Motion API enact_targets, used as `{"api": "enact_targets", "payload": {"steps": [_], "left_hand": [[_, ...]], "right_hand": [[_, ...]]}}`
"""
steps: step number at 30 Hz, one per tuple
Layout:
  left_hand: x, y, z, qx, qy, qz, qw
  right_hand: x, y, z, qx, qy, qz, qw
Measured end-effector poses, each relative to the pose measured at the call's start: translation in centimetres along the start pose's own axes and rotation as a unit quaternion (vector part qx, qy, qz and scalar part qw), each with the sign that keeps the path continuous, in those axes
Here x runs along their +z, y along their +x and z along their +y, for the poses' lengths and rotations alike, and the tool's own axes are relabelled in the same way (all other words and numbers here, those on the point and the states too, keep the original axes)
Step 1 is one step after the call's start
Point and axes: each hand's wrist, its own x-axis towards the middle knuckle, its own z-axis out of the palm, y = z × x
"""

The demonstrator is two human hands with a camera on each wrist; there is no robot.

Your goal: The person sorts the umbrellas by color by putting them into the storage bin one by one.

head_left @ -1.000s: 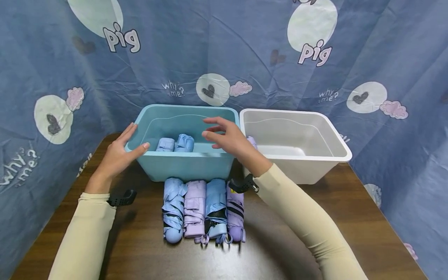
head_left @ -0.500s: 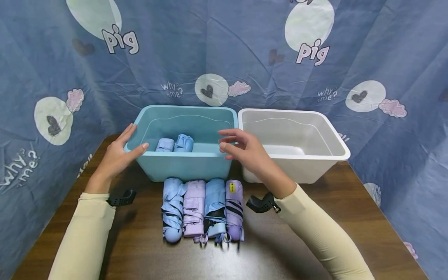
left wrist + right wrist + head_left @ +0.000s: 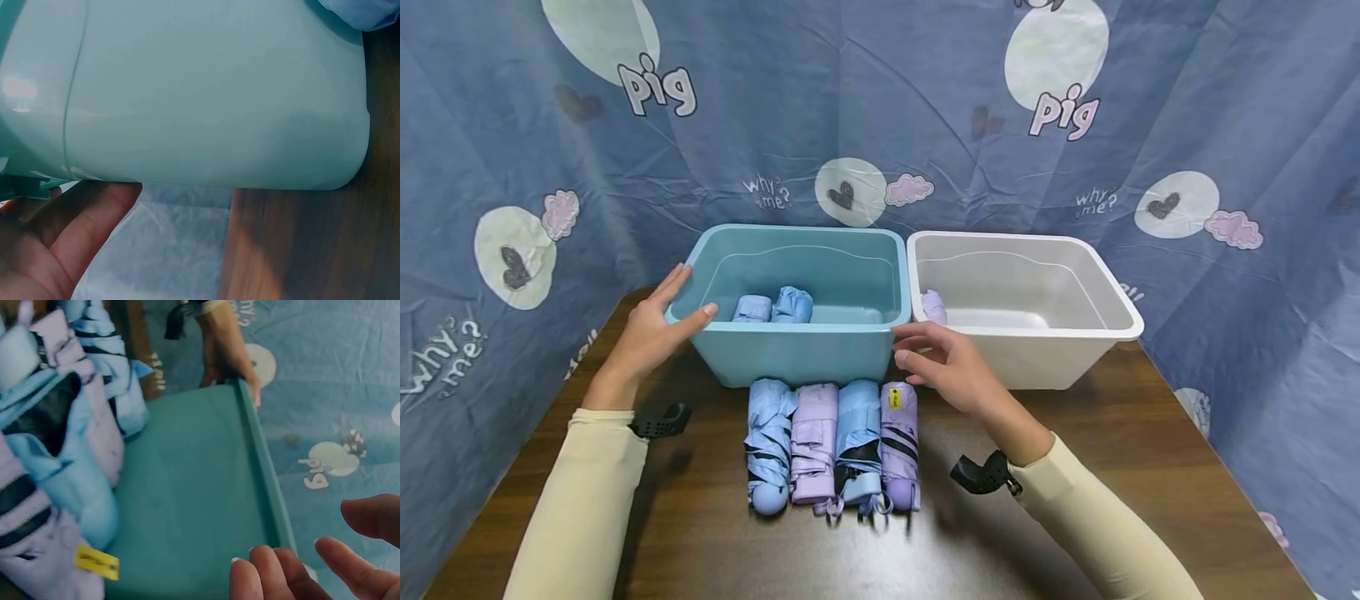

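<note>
My left hand (image 3: pixel 651 333) rests on the left front corner of a blue bin (image 3: pixel 797 354), its thumb and fingers fairly straight along the rim. The left wrist view shows its fingers against the bin's outer wall. My right hand (image 3: pixel 943 367) hovers with loosely bent fingers and holds nothing, in front of where the two bins meet. Nearest to it lies a purple folded umbrella (image 3: pixel 900 442) with a yellow tag. Beside that, in a row, lie a blue folded umbrella (image 3: pixel 859 425), a pale lilac one (image 3: pixel 814 442) and a light blue one (image 3: pixel 769 446).
Two blue folded umbrellas (image 3: pixel 792 306) stand inside the blue bin at its left front. A white bin (image 3: pixel 1026 358) stands right beside it, with a lilac umbrella (image 3: pixel 933 307) at its left end. Behind the wooden table (image 3: pixel 760 558) hangs a blue printed cloth (image 3: pixel 760 117).
My right hand has moved out from above the blue bin, rightward and down toward me, to in front of the bins. My left hand has stayed on the blue bin's corner.
</note>
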Motion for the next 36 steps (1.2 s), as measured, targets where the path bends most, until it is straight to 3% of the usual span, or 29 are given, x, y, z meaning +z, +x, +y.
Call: {"api": "enact_targets", "payload": {"steps": [8,24,36], "left_hand": [[-0.3,0.2,0.0,-0.006,0.005,-0.005,1.0000],[-0.2,0.0,-0.1,-0.002,0.008,-0.004,1.0000],[-0.1,-0.1,-0.2,0.006,0.001,0.005,1.0000]], "right_hand": [[0.5,-0.6,2.3,0.014,-0.009,0.006,1.000],[0.7,-1.9,7.1,0.089,-0.009,0.029,0.996],[1.9,-2.8,9.3,0.094,-0.015,0.019,0.995]]}}
